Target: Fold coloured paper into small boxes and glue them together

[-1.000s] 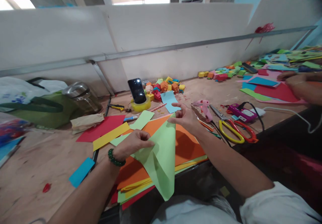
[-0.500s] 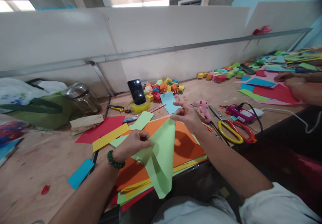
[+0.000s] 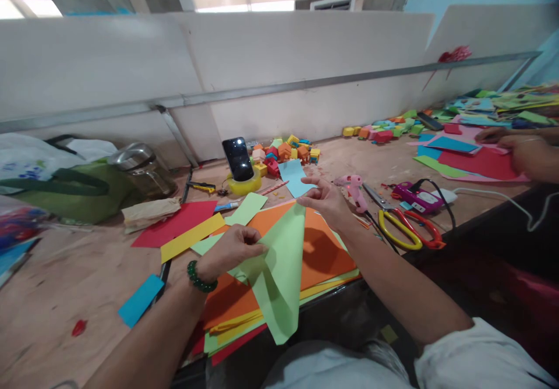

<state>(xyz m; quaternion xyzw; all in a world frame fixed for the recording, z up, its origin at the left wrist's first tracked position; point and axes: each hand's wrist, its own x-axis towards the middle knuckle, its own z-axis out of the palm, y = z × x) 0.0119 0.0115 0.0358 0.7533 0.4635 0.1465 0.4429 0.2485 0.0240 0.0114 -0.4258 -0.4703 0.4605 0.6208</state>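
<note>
A light green sheet of paper (image 3: 282, 267) is curled and folded over between my hands, its lower corner hanging past the front table edge. My left hand (image 3: 233, 249), with a green bead bracelet at the wrist, pinches the sheet's left part. At the top corner of the sheet, my right hand (image 3: 321, 200) holds it between thumb and fingers. Orange sheets (image 3: 325, 249) lie beneath, on a stack with yellow, green and red paper. A light green strip (image 3: 247, 208) and a yellow strip (image 3: 192, 237) lie left of the stack.
Pink glue gun (image 3: 356, 194), open scissors (image 3: 402, 229) and a purple device (image 3: 419, 197) lie right. Behind are a phone (image 3: 238, 159) on a yellow tape roll (image 3: 243, 185) and paper cubes (image 3: 286, 153). A jar (image 3: 144, 170) stands left. Another person's hands (image 3: 519, 144) are far right.
The other person's hands at the far right have shifted slightly. My own hands and the green sheet have hardly moved.
</note>
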